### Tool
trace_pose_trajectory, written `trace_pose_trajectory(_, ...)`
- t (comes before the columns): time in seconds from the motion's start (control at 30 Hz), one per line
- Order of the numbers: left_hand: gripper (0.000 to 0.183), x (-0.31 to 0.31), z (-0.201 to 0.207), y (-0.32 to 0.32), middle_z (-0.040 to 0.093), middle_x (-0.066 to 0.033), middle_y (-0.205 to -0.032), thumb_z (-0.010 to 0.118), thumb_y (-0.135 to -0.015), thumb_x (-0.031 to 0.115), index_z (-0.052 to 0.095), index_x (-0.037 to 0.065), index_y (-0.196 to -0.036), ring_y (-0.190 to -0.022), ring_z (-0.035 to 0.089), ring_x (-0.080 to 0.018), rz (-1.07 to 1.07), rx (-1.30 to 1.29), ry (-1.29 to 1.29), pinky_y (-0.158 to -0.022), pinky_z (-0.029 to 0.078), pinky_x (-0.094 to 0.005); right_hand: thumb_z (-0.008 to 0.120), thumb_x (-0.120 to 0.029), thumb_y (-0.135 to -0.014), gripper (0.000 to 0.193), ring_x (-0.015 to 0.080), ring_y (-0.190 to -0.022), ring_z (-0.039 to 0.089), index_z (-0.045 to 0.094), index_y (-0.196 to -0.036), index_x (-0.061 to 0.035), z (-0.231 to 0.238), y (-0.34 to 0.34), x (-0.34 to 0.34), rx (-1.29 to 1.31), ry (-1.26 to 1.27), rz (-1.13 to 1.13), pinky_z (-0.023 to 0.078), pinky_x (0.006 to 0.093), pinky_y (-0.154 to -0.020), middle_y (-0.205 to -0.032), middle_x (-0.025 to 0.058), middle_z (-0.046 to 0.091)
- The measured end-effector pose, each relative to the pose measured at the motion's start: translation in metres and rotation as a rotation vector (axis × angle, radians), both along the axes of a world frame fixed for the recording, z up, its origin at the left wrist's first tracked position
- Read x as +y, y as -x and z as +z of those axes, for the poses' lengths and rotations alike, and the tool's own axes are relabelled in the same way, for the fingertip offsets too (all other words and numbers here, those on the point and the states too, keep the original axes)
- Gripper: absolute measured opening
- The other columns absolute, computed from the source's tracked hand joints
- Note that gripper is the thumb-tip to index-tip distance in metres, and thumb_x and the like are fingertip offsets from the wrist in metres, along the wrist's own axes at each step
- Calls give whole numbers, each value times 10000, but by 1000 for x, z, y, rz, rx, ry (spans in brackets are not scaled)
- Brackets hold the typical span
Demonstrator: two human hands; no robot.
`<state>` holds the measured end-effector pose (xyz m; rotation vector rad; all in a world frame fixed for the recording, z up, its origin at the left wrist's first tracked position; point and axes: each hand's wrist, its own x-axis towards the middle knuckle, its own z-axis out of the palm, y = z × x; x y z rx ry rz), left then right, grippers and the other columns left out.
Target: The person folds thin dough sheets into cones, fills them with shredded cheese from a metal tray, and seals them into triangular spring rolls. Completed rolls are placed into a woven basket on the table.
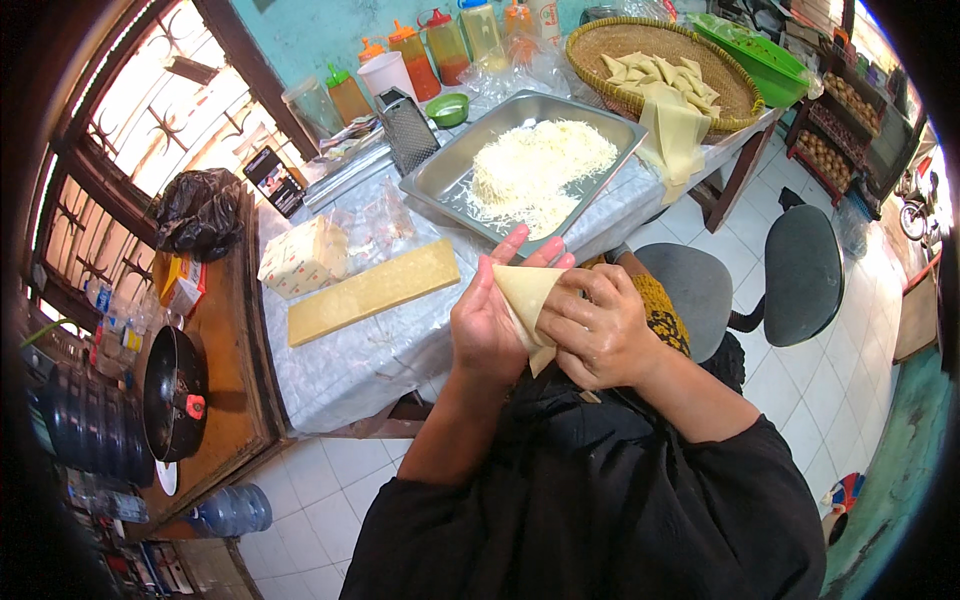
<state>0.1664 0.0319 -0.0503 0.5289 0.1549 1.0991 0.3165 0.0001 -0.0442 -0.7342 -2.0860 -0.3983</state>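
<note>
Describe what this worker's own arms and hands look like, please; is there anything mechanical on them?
Nothing mechanical shows: both the left hand and right hand are human and ungloved, with no ring, watch or cable visible. The forearms are bare up to the loose, plain black sleeves, which end around the elbows.

Daylight blazes through barred windows (180,95) at left, bleaching them white; the near-left corner lies in shadow, and fisheye distortion bends the turquoise wall (905,450) at right.

Dough triangle (524,290) across left grip (485,318)
</note>
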Motion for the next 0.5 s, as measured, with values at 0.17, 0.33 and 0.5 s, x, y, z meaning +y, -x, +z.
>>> trace_pose_trajectory(0.17, 535, -2, 7, 5, 387, -285, -1348, 249, -994, 396, 252, 38, -1391, -1256, 393, -391, 37, -48, -25, -1049, 320, -506, 652, -133, -642, 433, 269, -930, 553, 585, -1060, -41, -6, -6, 0, 417, 114, 85, 430, 379, -805, -957, 105, 582)
trace_pose_trajectory(0.33, 566, -12, 7, 2, 380, -269, -1360, 262, -991, 409, 224, 24, -1404, -1289, 363, -362, 110, -27, -153, -1064, 306, -479, 618, -32, -787, 606, 133, -855, 524, 332, -1321, -13, -18, 5, 9, 982, 972, 426, 418, 277, -749, -908, 62, 552)
trace_pose_trajectory(0.5, 603, -16, 4, -2, 371, -262, -1367, 300, -984, 421, 213, -6, -1400, -1300, 351, -345, 263, 120, -200, -1084, 275, -466, 580, 26, -789, 610, 91, -760, 502, 327, -1342, -30, -11, 5, 19, 1053, 1192, 515, 391, 213, -698, -826, 24, 512)
